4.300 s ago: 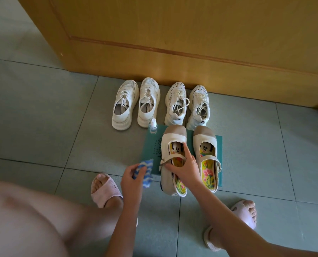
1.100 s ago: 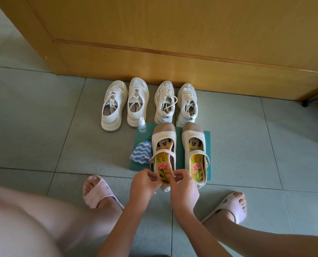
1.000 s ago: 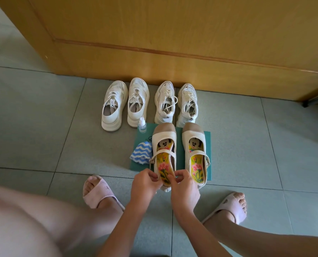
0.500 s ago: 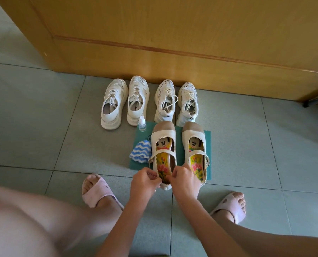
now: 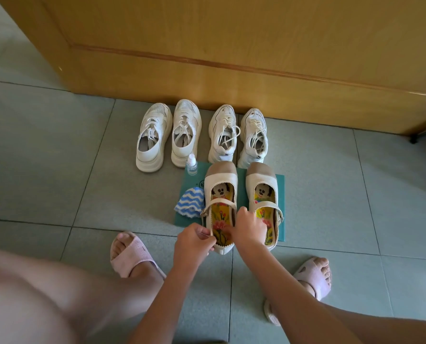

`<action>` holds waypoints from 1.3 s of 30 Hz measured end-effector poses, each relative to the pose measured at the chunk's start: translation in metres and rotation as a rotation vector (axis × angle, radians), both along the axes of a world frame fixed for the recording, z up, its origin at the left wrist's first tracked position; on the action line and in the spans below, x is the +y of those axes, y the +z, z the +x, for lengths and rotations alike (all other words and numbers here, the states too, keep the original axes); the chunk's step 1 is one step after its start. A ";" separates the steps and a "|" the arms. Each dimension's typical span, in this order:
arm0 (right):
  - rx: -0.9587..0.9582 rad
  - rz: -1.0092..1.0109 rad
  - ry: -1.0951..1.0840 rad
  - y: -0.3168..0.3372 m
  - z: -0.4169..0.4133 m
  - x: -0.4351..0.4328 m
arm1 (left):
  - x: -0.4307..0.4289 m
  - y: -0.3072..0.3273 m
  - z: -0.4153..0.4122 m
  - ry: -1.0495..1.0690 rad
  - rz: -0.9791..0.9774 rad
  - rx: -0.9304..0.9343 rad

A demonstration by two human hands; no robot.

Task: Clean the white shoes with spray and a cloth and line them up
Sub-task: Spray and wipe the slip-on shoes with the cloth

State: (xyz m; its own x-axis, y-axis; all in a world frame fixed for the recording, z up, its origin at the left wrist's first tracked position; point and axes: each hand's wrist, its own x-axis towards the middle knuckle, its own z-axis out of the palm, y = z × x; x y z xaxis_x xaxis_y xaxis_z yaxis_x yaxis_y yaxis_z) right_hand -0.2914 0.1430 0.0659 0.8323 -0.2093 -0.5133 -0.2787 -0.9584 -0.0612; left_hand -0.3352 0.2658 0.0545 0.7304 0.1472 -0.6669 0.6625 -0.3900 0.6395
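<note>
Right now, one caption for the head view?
Left hand and right hand hold a strapped shoe on the mat, cloth beside.

Four sneakers by the wall: all white, laces white too. The strap shoes in front of me: cream uppers, tan toe caps. Their insoles: yellow, with pink flowers on green stems and a black-and-white cartoon mouse face near the toe. The cloth: blue and white wavy stripes. The mat: plain teal. The spray bottle: clear, white cap. The floor tiles: pale grey-green, darker joints. The door: honey-yellow wood. My slippers: pale pink.
</note>
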 end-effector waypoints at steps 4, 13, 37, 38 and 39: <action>-0.010 -0.117 0.183 0.003 0.007 0.003 | 0.001 -0.001 0.000 0.017 -0.013 0.013; -0.038 -0.004 0.108 0.006 0.004 -0.004 | 0.000 0.000 0.003 -0.042 0.002 0.008; -0.088 0.217 -0.341 0.022 -0.027 -0.080 | -0.091 0.023 0.011 -0.146 -0.118 -0.036; -0.091 0.231 -0.347 0.021 -0.027 -0.079 | -0.093 0.023 0.010 -0.108 -0.139 -0.043; -0.095 0.247 -0.359 0.019 -0.028 -0.079 | -0.094 0.022 0.009 -0.077 -0.147 -0.050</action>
State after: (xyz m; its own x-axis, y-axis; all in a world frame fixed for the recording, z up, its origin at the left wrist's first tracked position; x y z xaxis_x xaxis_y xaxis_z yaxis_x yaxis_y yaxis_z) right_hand -0.3190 0.0642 0.0850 0.7751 -0.3745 -0.5089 -0.5732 -0.7555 -0.3172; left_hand -0.3259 0.1716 0.0762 0.7687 -0.0069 -0.6396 0.6001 -0.3384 0.7248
